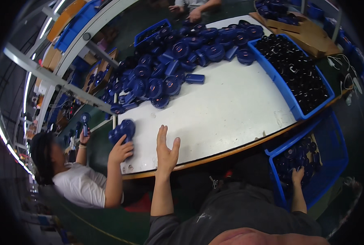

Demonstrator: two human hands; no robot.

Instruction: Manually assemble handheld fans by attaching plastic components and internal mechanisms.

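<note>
My left hand (166, 149) is raised over the near edge of the white table (227, 110), fingers stretched and thumb apart, with nothing in it. Down at the right, my right hand (298, 176) reaches into a blue crate (331, 157) among dark blue handheld fans (290, 157). It touches the fans there; its fingertips are lost among them, so its grip does not show. A large heap of dark blue handheld fans (171, 61) covers the far and left part of the table. One fan (195, 79) lies at the heap's front edge.
A blue tray (290, 97) of small black parts stands on the table's right side. At left, a co-worker (82, 179) holds up a handheld fan (85, 122) and touches more fans (122, 130). Another person's hands (195, 15) are across the table. A metal frame (59, 87) rises at left.
</note>
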